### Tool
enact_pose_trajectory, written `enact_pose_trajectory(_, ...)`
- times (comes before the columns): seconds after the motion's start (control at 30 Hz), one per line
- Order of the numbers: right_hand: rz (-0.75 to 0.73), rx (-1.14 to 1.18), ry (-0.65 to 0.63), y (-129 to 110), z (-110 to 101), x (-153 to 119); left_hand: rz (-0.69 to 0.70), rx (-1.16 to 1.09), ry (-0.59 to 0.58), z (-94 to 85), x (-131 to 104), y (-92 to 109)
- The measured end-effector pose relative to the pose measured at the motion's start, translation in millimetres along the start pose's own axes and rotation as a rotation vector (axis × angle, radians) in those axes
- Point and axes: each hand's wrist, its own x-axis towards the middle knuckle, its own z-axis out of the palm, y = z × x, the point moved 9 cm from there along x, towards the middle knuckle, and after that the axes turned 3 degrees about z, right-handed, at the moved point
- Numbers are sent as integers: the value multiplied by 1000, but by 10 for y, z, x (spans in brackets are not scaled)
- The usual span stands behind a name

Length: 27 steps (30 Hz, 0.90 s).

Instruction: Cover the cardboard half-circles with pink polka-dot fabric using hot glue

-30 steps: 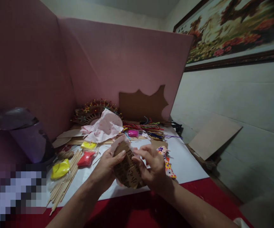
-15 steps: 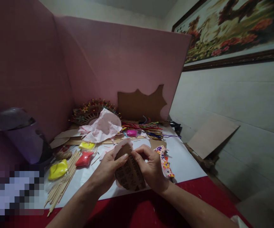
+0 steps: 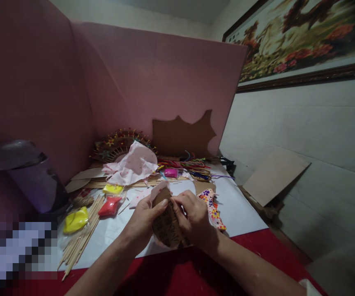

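Observation:
Between my hands, just above the front of the white sheet, is a tilted piece of brown cardboard with dark printing. Pale pink cloth shows along its upper edge. My left hand is closed on the cardboard's left side, its thumb lying on the printed face. The fingers of my right hand are pinched at the upper right edge; they partly hide it, and what exactly they grip there is unclear. Right beside my right hand lies a flower-patterned cutout.
Yellow and red packets lie left, beside wooden sticks. Crumpled pink cloth, scissors and coloured strands are at the back. A jagged cardboard sheet leans on the pink partition.
My right hand has shifted slightly, its fingers more bunched at the cardboard's edge. The cardboard has turned a little, and both hands have drifted slightly right.

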Motion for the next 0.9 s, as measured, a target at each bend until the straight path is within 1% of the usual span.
enact_pose_trajectory(0.17, -175, -184, -2, -129, 11, -39, 1, -4, 9, -8, -9, -22)
enact_pose_trajectory(0.33, -249, -220, -80, -169, 101, -47, 26, -29, 77, -90, 1, -4)
enact_pose_trajectory(0.47, -366, -307, -87, -279, 175, -81, 42, -60, 138, -169, 17, 30)
enact_pose_trajectory(0.53, -399, -371, -89, -328, 235, -106, 43, -74, 156, -198, 30, 25)
enact_pose_trajectory(0.63, -400, -458, -100, -385, 328, -133, 55, -76, 182, -250, 55, -6)
enact_pose_trajectory(0.73, -379, -480, -118, -436, 345, -131, 73, -64, 210, -309, 78, -24)
enact_pose_trajectory(0.8, -335, -362, -136, -444, 268, -93, 88, -62, 219, -329, 82, 8)
enact_pose_trajectory(0.83, -284, -265, -129, -418, 193, -54, 95, -62, 219, -330, 79, 39)
enact_pose_trajectory(0.9, -116, -58, -62, -273, -2, 50, 97, -63, 204, -310, 68, 107)
